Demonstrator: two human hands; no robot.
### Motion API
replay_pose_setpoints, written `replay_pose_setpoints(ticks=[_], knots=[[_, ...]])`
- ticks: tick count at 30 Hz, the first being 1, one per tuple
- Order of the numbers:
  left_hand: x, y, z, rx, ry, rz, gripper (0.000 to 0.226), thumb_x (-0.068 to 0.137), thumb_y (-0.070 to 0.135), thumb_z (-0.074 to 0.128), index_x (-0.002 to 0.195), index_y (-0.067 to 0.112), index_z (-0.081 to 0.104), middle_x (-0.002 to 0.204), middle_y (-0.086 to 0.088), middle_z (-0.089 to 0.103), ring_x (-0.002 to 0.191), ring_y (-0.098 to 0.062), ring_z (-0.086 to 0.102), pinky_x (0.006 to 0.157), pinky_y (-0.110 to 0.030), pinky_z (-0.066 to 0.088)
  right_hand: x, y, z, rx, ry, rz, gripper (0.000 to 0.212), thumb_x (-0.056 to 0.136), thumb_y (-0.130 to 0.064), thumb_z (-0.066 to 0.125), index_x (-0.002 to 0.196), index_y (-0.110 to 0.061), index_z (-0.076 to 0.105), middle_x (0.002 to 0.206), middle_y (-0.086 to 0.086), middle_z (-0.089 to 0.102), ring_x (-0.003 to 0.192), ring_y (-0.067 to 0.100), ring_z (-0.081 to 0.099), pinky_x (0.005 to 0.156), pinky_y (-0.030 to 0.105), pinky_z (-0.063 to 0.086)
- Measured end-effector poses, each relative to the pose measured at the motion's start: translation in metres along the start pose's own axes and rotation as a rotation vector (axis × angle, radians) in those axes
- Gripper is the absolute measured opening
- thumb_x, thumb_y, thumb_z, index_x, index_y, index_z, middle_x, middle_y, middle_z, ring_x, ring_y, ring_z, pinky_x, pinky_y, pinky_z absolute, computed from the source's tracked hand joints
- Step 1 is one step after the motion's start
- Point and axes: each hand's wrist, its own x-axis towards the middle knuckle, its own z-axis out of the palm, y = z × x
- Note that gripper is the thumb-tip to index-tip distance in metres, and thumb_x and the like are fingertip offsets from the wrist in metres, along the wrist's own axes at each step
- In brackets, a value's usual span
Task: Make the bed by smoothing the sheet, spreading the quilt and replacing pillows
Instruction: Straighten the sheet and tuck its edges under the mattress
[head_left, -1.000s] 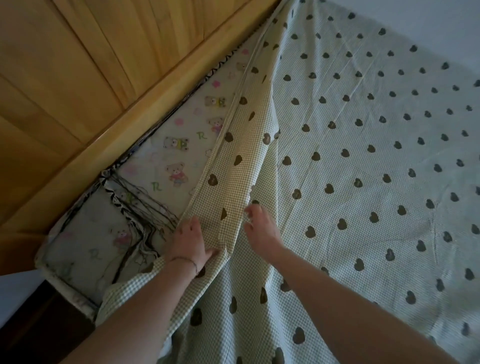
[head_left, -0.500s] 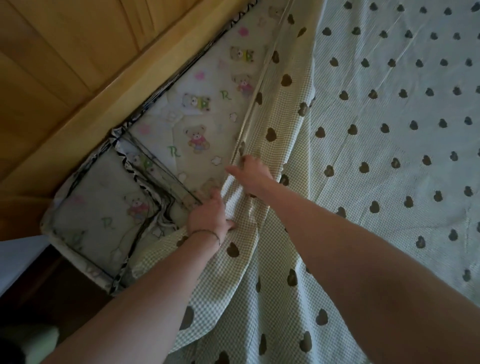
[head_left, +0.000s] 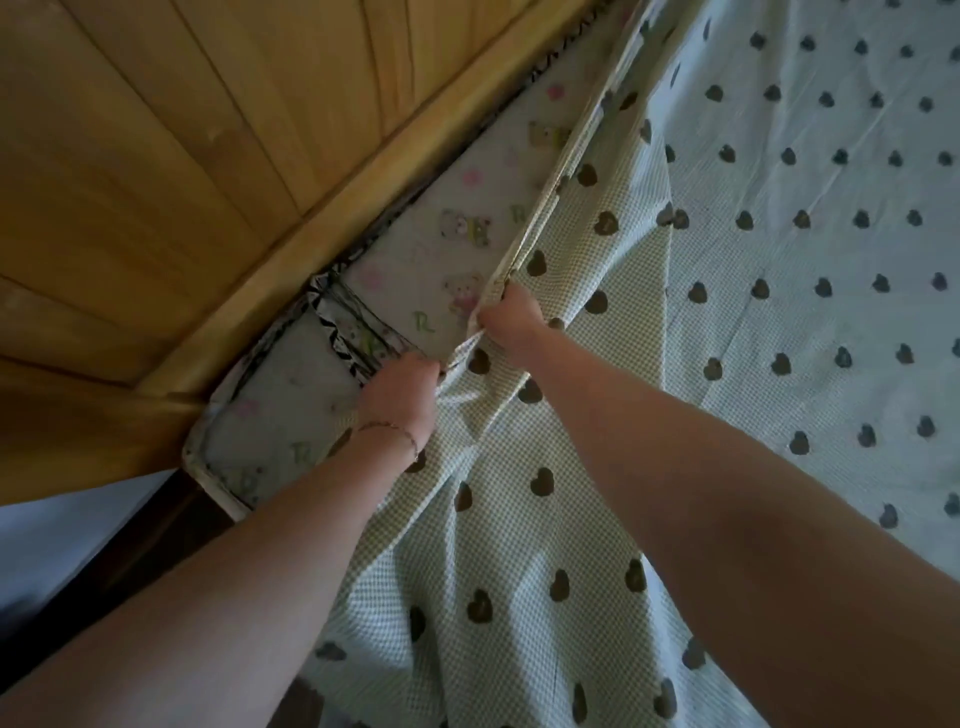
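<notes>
We have both hands bunched on the hemmed edge of the heart-print sheet (head_left: 597, 467), which has slipped in from the corner of the bed and lies doubled over on itself. Our left hand (head_left: 400, 397) pinches the edge low down, close to the corner, fingers curled into the cloth; our right hand (head_left: 511, 314) is a grip closed round the same hem a little farther up. From the right hand the hem runs away up and to the right in a long, nearly straight line, roughly parallel to the wooden bed frame (head_left: 322, 228). Between hem and frame the bear-print mattress cover (head_left: 452, 234) lies bare, a wedge widest near the corner. So the ground we need to cover lies to the left of both grips, toward the frame, square across the hem's long axis. The left hand is the nearer one to the uncovered corner, and we judge it should lead the pull outward while the right keeps the hem taut along its length. The rest of the sheet spreads flat to the right.
</notes>
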Motion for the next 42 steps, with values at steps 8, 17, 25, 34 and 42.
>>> replay_pose_setpoints(ticks=[8,17,25,34,42], knots=[[0.012,-0.063,-0.035,-0.201,0.228,-0.217,0.033,0.093,0.019,0.058,0.123,0.013,0.045,0.091,-0.008,0.064,0.064,-0.024,0.057,0.048,-0.034,0.046,0.012,-0.073,0.04,0.388,-0.102,-0.053,0.03,0.082,0.006,0.053,0.104,-0.014,0.057,0.097,0.009,0.066,0.08,0.02,0.061,0.062,0.027,0.046],[0.022,-0.089,-0.036,0.052,0.281,-0.033,0.067,0.093,0.025,0.059,0.149,0.026,0.021,0.122,-0.003,0.062,0.071,-0.021,0.065,0.05,-0.033,0.054,0.029,-0.076,0.065,0.48,-0.12,-0.011,0.031,0.09,0.007,0.047,0.114,-0.008,0.06,0.105,0.009,0.065,0.089,0.02,0.06,0.074,0.029,0.05],[0.016,-0.111,-0.035,0.263,0.157,-0.092,0.074,0.094,0.008,0.043,0.153,0.023,0.0,0.125,-0.008,0.046,0.061,-0.015,0.044,0.039,-0.029,0.028,0.011,-0.061,0.08,0.284,-0.42,-0.102,0.035,0.095,-0.011,0.056,0.129,-0.011,0.062,0.135,0.009,0.057,0.121,0.022,0.053,0.105,0.033,0.042],[0.018,-0.12,-0.041,0.562,0.087,0.14,0.053,0.088,0.014,0.052,0.138,0.021,0.039,0.125,-0.007,0.038,0.085,-0.02,0.051,0.055,-0.03,0.043,0.006,0.058,0.003,-0.702,0.136,-0.295,0.063,0.092,-0.045,0.057,0.149,-0.037,0.03,0.161,-0.006,0.017,0.148,0.021,0.015,0.117,0.054,0.02],[0.018,-0.129,-0.04,0.481,-0.087,-0.005,0.066,0.093,0.019,0.041,0.15,0.029,0.007,0.123,-0.009,0.037,0.071,-0.021,0.054,0.054,-0.034,0.051,-0.042,0.113,0.018,-0.943,-0.181,-0.316,0.095,0.085,-0.068,0.052,0.152,-0.044,-0.012,0.157,0.0,-0.032,0.143,0.032,-0.03,0.111,0.069,-0.01]])
